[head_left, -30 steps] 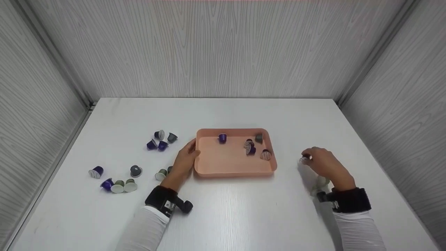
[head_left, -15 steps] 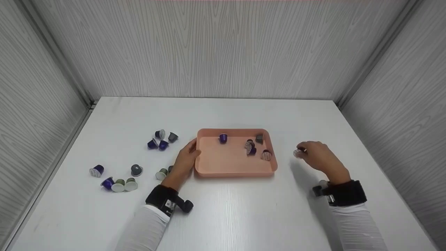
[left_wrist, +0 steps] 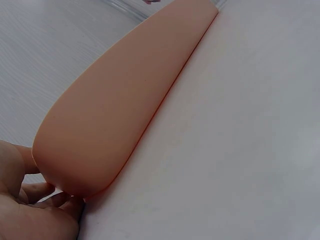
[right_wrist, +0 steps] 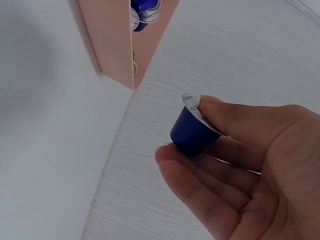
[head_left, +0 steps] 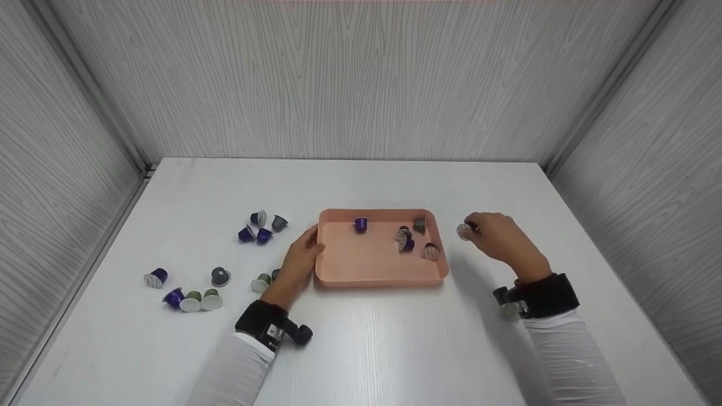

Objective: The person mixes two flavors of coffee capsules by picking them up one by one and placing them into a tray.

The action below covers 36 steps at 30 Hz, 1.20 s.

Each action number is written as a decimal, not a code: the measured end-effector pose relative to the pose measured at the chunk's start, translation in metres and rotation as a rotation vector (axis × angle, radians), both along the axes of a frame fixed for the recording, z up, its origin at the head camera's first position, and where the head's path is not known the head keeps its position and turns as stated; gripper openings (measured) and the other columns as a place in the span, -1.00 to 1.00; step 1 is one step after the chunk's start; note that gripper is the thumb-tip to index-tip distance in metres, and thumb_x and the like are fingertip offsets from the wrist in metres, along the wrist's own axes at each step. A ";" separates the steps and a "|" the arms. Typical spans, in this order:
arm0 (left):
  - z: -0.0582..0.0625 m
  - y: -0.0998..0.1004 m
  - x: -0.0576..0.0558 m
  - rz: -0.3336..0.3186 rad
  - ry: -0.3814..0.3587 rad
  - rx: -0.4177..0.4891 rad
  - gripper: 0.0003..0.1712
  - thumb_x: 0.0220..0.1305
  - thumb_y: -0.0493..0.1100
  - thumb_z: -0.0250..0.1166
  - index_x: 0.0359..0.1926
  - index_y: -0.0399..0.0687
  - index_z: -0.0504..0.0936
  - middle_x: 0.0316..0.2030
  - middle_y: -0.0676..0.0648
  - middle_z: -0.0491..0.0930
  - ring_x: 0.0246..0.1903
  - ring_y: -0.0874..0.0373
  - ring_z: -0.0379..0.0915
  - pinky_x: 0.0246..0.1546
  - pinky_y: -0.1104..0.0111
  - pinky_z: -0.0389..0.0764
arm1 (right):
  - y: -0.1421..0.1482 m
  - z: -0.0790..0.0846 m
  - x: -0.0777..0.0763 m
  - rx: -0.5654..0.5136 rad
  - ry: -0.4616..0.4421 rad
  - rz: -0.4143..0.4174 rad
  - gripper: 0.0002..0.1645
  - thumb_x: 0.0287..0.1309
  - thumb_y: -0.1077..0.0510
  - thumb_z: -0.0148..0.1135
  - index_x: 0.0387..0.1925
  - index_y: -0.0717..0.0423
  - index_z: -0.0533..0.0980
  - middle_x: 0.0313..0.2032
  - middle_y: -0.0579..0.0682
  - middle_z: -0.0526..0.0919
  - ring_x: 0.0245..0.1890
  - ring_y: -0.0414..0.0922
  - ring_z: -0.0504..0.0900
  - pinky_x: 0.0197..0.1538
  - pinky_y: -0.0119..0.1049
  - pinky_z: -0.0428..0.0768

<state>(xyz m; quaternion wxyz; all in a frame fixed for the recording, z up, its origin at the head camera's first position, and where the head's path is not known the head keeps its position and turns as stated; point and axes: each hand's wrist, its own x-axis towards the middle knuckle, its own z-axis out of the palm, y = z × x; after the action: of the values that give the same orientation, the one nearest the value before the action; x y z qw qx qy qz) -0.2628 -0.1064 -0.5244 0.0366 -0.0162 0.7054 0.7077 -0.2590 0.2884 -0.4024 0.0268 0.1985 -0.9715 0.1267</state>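
Head view: the left hand (head_left: 298, 260) grips the left end of the tray (head_left: 361, 264); the right hand (head_left: 502, 239) pinches a blue capsule (head_left: 463, 231) just right of the tray. Left wrist view: the tray's wall appears stiff and light. Right wrist view: the capsule, likely light, slick and easily dented, is best pinched gently between printed lid and base.

You can see a white desk (head_left: 372, 355) across the middle and bottom of the frame, a bit shiny near the bottom. At the top is a gray back wall (head_left: 350, 79) with wavy wood lines. You have a left wall (head_left: 45, 152) and a right wall (head_left: 654, 152) with lines too. A gray strip (head_left: 84, 83) slants down the upper left.
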 end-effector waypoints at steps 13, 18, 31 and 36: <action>0.000 -0.001 0.001 -0.014 -0.018 -0.013 -0.34 0.43 -0.34 0.04 0.49 -0.20 0.12 0.45 -0.20 0.14 0.44 -0.01 0.02 0.42 0.25 0.09 | -0.037 0.007 -0.012 0.039 0.005 0.067 -0.72 0.37 0.06 0.15 -0.27 0.20 0.63 -0.47 -0.04 0.59 -0.48 -0.10 0.50 -0.33 -0.12 0.53; -0.001 0.000 0.001 -0.020 -0.011 0.054 -0.34 0.42 -0.39 0.02 0.49 -0.25 0.09 0.45 -0.23 0.11 0.44 -0.05 0.01 0.41 0.24 0.14 | -0.049 0.005 -0.016 0.074 -0.009 0.104 -0.72 0.36 0.09 0.15 -0.19 0.25 0.64 -0.44 -0.01 0.62 -0.44 -0.08 0.53 -0.27 -0.10 0.57; 0.002 0.001 0.002 -0.005 0.005 0.020 -0.34 0.40 -0.39 0.03 0.48 -0.24 0.13 0.44 -0.23 0.15 0.42 -0.05 0.05 0.40 0.25 0.14 | -0.077 0.005 -0.023 0.207 -0.259 0.147 -0.74 0.32 0.07 0.18 -0.47 0.09 0.48 -0.65 -0.15 0.38 -0.61 -0.17 0.34 -0.55 -0.30 0.32; 0.001 0.001 0.002 -0.005 0.001 0.005 -0.34 0.41 -0.37 0.03 0.48 -0.23 0.13 0.44 -0.23 0.15 0.42 -0.04 0.05 0.41 0.25 0.13 | -0.084 -0.001 -0.022 0.249 -0.324 0.173 -0.71 0.23 0.11 0.26 -0.57 0.07 0.45 -0.65 -0.16 0.31 -0.61 -0.19 0.29 -0.55 -0.30 0.26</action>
<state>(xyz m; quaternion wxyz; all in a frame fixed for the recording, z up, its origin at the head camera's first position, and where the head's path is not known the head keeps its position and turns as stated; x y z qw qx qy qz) -0.2612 -0.1053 -0.5232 0.0378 -0.0139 0.7035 0.7095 -0.2806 0.2043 -0.4036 -0.1652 0.2602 -0.9506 0.0379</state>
